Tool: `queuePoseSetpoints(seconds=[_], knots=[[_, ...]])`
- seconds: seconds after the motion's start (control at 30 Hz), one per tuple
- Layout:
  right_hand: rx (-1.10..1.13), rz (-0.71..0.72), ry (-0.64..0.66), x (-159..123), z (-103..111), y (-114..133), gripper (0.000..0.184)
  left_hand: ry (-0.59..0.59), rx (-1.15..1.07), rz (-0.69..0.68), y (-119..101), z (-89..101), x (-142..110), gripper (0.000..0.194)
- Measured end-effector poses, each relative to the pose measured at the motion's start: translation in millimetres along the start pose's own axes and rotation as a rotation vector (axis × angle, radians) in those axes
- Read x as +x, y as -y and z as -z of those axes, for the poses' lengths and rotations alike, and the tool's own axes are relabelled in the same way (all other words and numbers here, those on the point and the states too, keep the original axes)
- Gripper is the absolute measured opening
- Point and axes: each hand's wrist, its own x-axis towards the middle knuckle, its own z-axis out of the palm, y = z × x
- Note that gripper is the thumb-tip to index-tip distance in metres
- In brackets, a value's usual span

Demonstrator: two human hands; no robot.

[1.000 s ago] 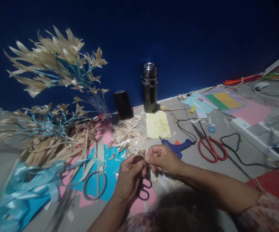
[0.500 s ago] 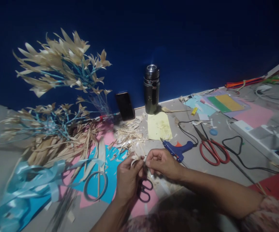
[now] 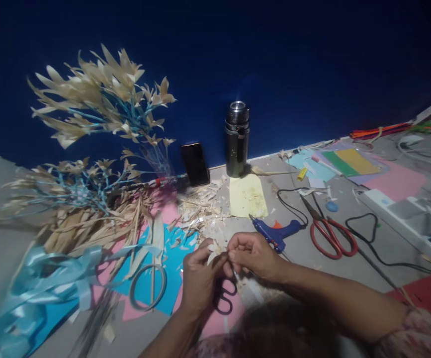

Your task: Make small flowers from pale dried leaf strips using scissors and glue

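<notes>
1. Just left of centre, near the viewer, the left hand point(image 3: 199, 278) grips a small pale flower point(image 3: 214, 250), its petals poking up between thumb and fingers. A pinch too firm could crease or split a petal; too loose, and the flower could slip.
2. The right hand point(image 3: 254, 253) is curled beside it, thumb and finger together, tips against or very near the flower's base. Whatever they grip, if anything, is too small to tell. A hard tug here could pull the flower apart.
3. Pose: both wrists angle inward and the fingertips meet; the left forearm rises from the near edge, the right slants in from the near right.
4. Scissors with dark handles point(image 3: 224, 297) lie below the fingers, partly hidden by the left hand; dropping that hand could knock them.
5. A blue glue gun point(image 3: 275, 233) lies just beyond the right hand, nozzle pointing far left. Reaching forward could bring skin against the tip; whether it is hot cannot be seen.
6. Further right, red-handled scissors point(image 3: 321, 219) lie among black cord point(image 3: 293, 190); a sleeve or hand catching the cord could drag them.
</notes>
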Motion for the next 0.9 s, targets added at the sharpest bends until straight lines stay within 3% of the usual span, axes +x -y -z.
queuePoseSetpoints(seconds=[0.27,0.43,0.57,0.9], knots=[[0.094,-0.011,0.058,1,0,1,0.043,0.048,-0.031,-0.036,-4,-3.6,0,0.037],[0.111,-0.075,0.053,5,-1,8,0.043,0.014,-0.225,0.11,-4,-4.4,3,0.029],[0.009,-0.048,0.03,6,1,11,0.038,-0.02,-0.413,0.193,-10,-6.8,6,0.031],[0.071,-0.018,0.077,8,5,0,0.039,-0.003,-0.432,0.214,-15,-10.8,4,0.036]])
